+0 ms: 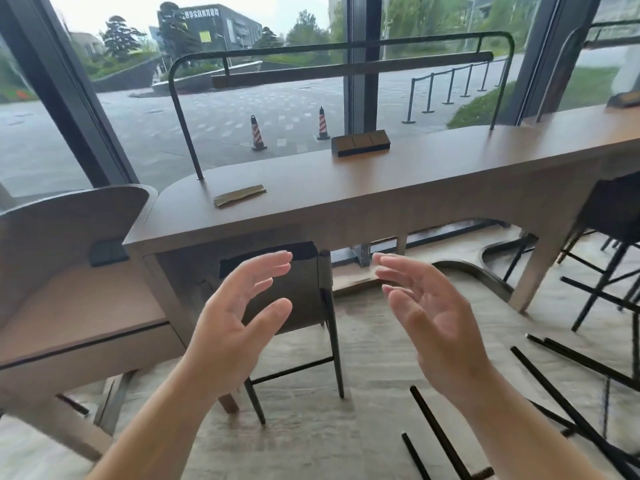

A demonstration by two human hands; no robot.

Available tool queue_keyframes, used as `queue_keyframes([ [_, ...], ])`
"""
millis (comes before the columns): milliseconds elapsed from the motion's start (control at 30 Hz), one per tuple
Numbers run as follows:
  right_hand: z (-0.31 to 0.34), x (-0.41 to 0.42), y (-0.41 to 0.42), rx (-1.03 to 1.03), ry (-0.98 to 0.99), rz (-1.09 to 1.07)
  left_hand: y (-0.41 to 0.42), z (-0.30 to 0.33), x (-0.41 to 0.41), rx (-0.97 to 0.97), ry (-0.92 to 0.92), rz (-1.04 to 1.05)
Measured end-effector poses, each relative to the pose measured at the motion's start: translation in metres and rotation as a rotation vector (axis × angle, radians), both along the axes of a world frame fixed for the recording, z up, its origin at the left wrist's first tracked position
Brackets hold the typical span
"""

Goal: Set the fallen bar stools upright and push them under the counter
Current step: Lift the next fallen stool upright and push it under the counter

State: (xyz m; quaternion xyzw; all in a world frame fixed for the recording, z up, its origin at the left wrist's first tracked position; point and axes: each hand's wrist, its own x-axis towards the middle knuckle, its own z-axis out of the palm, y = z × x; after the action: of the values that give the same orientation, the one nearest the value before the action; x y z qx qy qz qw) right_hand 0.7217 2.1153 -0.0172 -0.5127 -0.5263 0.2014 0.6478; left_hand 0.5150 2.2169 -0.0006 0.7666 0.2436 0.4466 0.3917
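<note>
Head view puts your two hands in front of the counter, both raised with palms turned toward each other. Your left hand is spread wide, fingers curved, holding nothing. Your right hand is equally wide and empty, fingers pointing toward the counter edge.

One bar stool stands upright just below the counter's front edge, its dark backrest tucked partly beneath the top and its thin black legs on the pale floor. Your left hand overlaps it in the frame, but you cannot tell that it touches it.

To the right of the counter's near leg, a fallen stool lies on the floor, its black legs and rungs angled across the lower right corner. Another upright stool stands at the counter's far right end.

On the counter top rest a flat brass-coloured strip and a brown block.
</note>
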Motion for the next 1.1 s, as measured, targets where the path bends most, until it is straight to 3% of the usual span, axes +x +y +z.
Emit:
queue_keyframes([
  [333,0.017,0.067,-0.150,0.002,-0.027,0.041,-0.149,0.013,0.067,-0.001,-0.070,0.033],
  [600,0.031,0.073,-0.244,0.054,-0.015,0.035,-0.243,0.027,0.070,0.034,-0.052,0.019],
  [1100,0.015,0.010,-0.465,-0.070,-0.013,-0.296,-0.416,0.002,0.065,-0.034,-0.043,-0.322],
])
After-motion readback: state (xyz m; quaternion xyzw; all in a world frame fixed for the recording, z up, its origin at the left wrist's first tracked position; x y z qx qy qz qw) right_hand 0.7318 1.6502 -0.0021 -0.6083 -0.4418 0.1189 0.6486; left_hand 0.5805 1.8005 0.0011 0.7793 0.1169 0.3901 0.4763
